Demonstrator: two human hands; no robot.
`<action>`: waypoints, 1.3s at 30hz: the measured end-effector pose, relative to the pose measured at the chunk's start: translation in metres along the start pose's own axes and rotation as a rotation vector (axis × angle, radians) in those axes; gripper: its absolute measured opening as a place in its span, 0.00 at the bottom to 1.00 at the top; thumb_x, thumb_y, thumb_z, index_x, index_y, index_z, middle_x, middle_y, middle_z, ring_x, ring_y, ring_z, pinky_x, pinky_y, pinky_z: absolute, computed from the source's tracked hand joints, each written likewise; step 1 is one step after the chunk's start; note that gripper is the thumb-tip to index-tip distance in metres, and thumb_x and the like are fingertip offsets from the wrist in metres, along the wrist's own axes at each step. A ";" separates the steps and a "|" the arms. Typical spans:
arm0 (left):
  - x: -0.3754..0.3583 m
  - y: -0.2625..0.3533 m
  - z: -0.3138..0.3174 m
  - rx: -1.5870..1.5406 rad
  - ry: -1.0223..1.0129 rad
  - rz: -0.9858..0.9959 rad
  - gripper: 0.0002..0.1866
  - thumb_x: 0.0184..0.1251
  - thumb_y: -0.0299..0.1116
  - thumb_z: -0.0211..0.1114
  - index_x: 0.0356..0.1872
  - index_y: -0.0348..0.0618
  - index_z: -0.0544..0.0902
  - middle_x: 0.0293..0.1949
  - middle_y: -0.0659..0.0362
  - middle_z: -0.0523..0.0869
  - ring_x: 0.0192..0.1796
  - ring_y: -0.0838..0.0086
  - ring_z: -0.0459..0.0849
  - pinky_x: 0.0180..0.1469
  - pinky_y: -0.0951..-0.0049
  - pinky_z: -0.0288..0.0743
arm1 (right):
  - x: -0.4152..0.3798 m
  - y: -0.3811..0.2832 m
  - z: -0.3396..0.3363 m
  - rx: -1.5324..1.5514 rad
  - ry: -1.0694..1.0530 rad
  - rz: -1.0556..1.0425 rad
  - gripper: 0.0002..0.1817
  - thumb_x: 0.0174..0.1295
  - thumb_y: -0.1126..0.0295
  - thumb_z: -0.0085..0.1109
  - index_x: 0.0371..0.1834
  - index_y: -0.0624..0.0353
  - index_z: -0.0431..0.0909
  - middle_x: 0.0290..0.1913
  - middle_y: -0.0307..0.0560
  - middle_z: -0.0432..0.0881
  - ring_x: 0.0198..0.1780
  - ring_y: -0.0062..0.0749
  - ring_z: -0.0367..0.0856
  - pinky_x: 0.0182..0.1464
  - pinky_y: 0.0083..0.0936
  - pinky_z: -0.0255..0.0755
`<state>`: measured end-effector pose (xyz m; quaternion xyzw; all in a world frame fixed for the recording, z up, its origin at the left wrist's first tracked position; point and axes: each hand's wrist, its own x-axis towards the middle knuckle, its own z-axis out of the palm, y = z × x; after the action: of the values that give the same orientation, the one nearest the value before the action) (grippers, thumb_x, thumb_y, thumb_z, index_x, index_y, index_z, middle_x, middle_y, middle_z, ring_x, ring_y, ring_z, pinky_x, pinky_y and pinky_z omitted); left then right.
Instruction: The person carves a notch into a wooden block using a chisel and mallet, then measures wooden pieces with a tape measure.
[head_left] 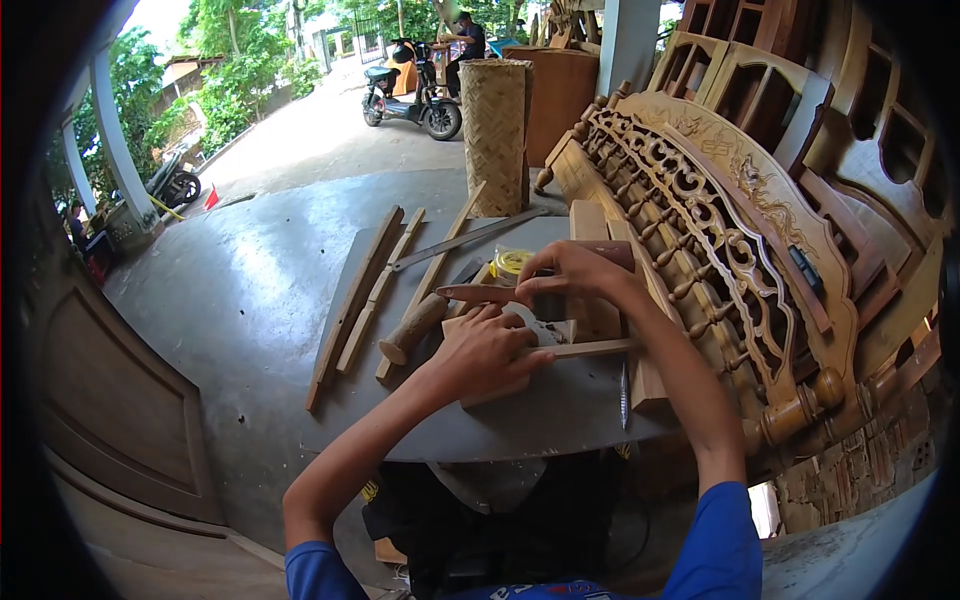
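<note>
My left hand [485, 350] is closed over a thin wooden strip [595, 348], pressing it against a pale wood block [497, 393]. Just above it, my right hand [575, 272] grips a brown tapered wooden handle [478, 293] whose narrow tip points left; the tool's working end is hidden by my fingers. A wooden tool with a rounded, flared end [410, 332] lies to the left of my hands. Beyond my right hand is a yellow roll [512, 262] in clear wrapping, with a brown wooden cylinder [612, 252] at the wrist.
Several wood strips [352, 310] and a metal ruler [465, 240] lie on the grey table [550, 430]. A pen [624, 395] rests near the right edge. Carved wooden panels [720, 200] lean at right. Beyond stand a woven cylinder [497, 135], a scooter [410, 95] and a person [467, 45].
</note>
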<state>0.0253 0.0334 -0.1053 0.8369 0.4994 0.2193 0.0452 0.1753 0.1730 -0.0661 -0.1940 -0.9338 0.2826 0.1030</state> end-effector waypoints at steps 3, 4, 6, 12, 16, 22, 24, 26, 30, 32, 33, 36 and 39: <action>0.000 0.003 -0.005 -0.012 0.008 0.050 0.21 0.62 0.50 0.53 0.27 0.41 0.83 0.34 0.52 0.81 0.47 0.57 0.76 0.54 0.63 0.66 | 0.009 0.005 -0.003 -0.039 -0.005 0.103 0.16 0.54 0.57 0.59 0.33 0.60 0.81 0.27 0.44 0.81 0.32 0.24 0.77 0.39 0.23 0.69; -0.001 0.003 -0.005 -0.005 0.012 0.070 0.19 0.61 0.48 0.55 0.26 0.41 0.82 0.32 0.52 0.81 0.45 0.58 0.77 0.53 0.64 0.66 | 0.007 0.006 -0.007 -0.043 -0.004 0.139 0.16 0.54 0.57 0.59 0.33 0.60 0.81 0.27 0.44 0.81 0.33 0.24 0.77 0.38 0.23 0.69; -0.001 0.003 -0.007 -0.041 0.008 0.060 0.17 0.60 0.45 0.56 0.25 0.41 0.82 0.32 0.53 0.81 0.45 0.59 0.77 0.53 0.64 0.66 | -0.001 0.011 -0.013 -0.062 -0.014 0.190 0.16 0.54 0.57 0.59 0.32 0.61 0.81 0.28 0.45 0.80 0.33 0.25 0.77 0.38 0.23 0.69; -0.002 0.002 0.000 -0.029 0.092 0.162 0.15 0.60 0.43 0.57 0.28 0.41 0.82 0.32 0.53 0.81 0.44 0.63 0.78 0.54 0.64 0.66 | -0.024 0.010 -0.017 -0.264 0.054 0.101 0.19 0.55 0.55 0.58 0.39 0.60 0.79 0.34 0.51 0.78 0.37 0.35 0.78 0.40 0.26 0.70; -0.001 -0.003 -0.004 0.049 0.151 0.274 0.15 0.63 0.41 0.55 0.37 0.39 0.80 0.37 0.50 0.81 0.46 0.61 0.78 0.53 0.63 0.67 | -0.040 -0.004 -0.022 -0.173 0.294 0.038 0.22 0.54 0.54 0.59 0.45 0.59 0.76 0.37 0.51 0.77 0.41 0.38 0.77 0.46 0.29 0.69; 0.066 -0.048 -0.036 -0.139 -0.105 0.056 0.29 0.51 0.39 0.65 0.57 0.43 0.70 0.53 0.46 0.74 0.50 0.59 0.77 0.55 0.63 0.69 | -0.140 -0.035 0.001 -0.432 0.369 0.080 0.23 0.48 0.56 0.63 0.46 0.56 0.75 0.44 0.49 0.73 0.48 0.42 0.73 0.51 0.33 0.66; 0.088 -0.091 -0.008 0.143 -0.040 0.143 0.37 0.44 0.42 0.69 0.58 0.41 0.68 0.56 0.46 0.71 0.52 0.59 0.75 0.57 0.65 0.68 | -0.170 -0.041 0.007 -0.496 0.436 0.112 0.24 0.47 0.56 0.64 0.47 0.55 0.75 0.46 0.47 0.72 0.49 0.42 0.71 0.52 0.35 0.64; 0.102 -0.100 -0.006 0.090 -0.203 -0.035 0.38 0.41 0.44 0.70 0.56 0.39 0.70 0.53 0.46 0.74 0.51 0.58 0.76 0.56 0.66 0.69 | -0.195 -0.048 0.005 -0.517 0.498 0.190 0.25 0.47 0.55 0.64 0.48 0.51 0.74 0.46 0.45 0.72 0.50 0.40 0.70 0.53 0.37 0.61; 0.103 -0.096 -0.011 -0.023 -0.278 -0.139 0.36 0.38 0.46 0.72 0.50 0.36 0.75 0.45 0.45 0.79 0.49 0.59 0.78 0.53 0.66 0.71 | -0.220 -0.060 0.000 -0.457 0.631 0.179 0.23 0.46 0.56 0.64 0.45 0.52 0.76 0.45 0.45 0.72 0.51 0.41 0.69 0.53 0.37 0.62; 0.099 -0.097 -0.016 0.007 -0.130 -0.092 0.33 0.39 0.46 0.73 0.47 0.35 0.77 0.41 0.46 0.81 0.49 0.59 0.78 0.52 0.65 0.70 | -0.220 -0.066 -0.003 -0.470 0.678 0.118 0.21 0.46 0.58 0.65 0.44 0.53 0.77 0.46 0.45 0.72 0.51 0.43 0.69 0.53 0.37 0.62; 0.097 -0.095 -0.017 0.019 -0.057 -0.066 0.32 0.39 0.46 0.73 0.45 0.34 0.78 0.40 0.46 0.82 0.49 0.59 0.78 0.52 0.65 0.70 | -0.217 -0.069 -0.004 -0.468 0.689 0.074 0.20 0.46 0.59 0.65 0.43 0.52 0.77 0.46 0.46 0.72 0.51 0.43 0.69 0.54 0.37 0.62; 0.085 -0.067 -0.048 -0.027 0.291 -0.057 0.28 0.39 0.44 0.71 0.40 0.32 0.80 0.31 0.48 0.84 0.36 0.65 0.84 0.41 0.69 0.77 | -0.197 -0.079 -0.006 -0.463 0.716 -0.053 0.20 0.46 0.61 0.66 0.43 0.51 0.77 0.47 0.47 0.71 0.53 0.45 0.68 0.55 0.38 0.62; 0.068 -0.019 -0.073 -0.340 0.256 -0.147 0.32 0.40 0.48 0.73 0.42 0.31 0.79 0.34 0.49 0.84 0.35 0.71 0.83 0.40 0.72 0.76 | -0.164 -0.085 -0.009 -0.419 0.745 -0.191 0.24 0.44 0.63 0.67 0.48 0.49 0.75 0.51 0.49 0.69 0.55 0.48 0.67 0.58 0.40 0.61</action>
<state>0.0069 0.0902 -0.0232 0.7439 0.5165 0.4010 0.1380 0.3004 0.0429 -0.0242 -0.2122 -0.8838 -0.0130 0.4167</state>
